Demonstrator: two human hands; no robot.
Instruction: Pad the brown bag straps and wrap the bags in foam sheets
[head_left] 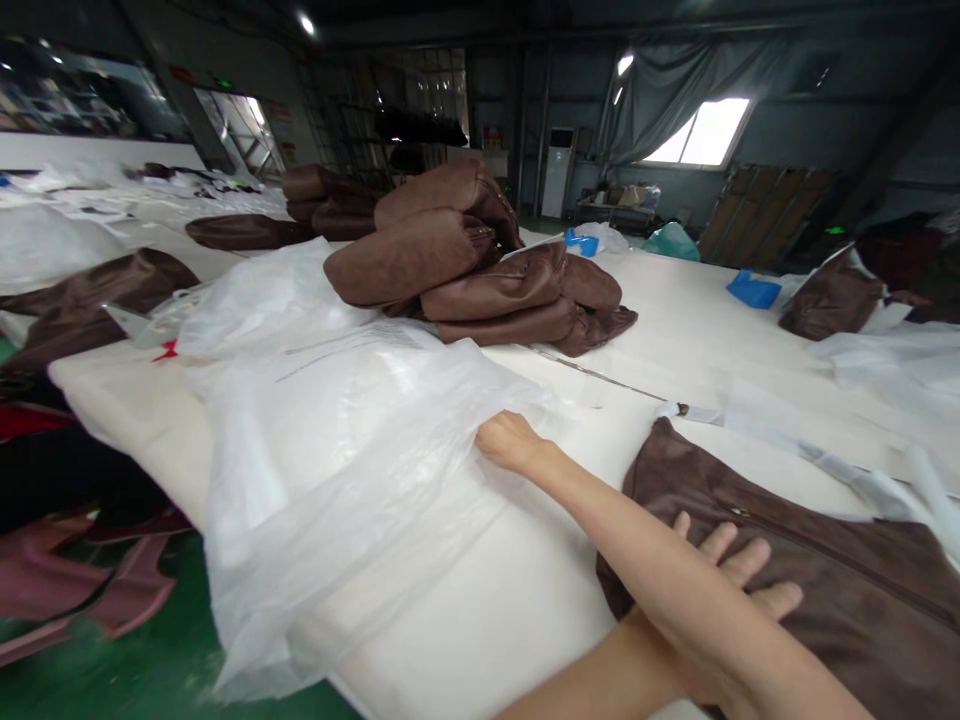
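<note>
My arms cross, with the right forearm passing over the left one. My right hand (511, 441) is closed, pinching the edge of a translucent white plastic bag (322, 440). The plastic lies crumpled over the table and hangs down past its near edge; faint printed lines show on it. My left hand (739, 570) rests with fingers spread on a dark brown leather bag (840, 570) at the lower right. A zipper runs along that bag, with a small metal pull near my fingertips. The right forearm hides part of the left hand and wrist.
A pile of brown leather bags (420, 255) stands on the white table (465, 610) beyond the plastic. More brown leather (97, 300) lies at the left. A wrapped strap (780, 440) stretches across the right side. Pink stools (90, 590) stand on the green floor.
</note>
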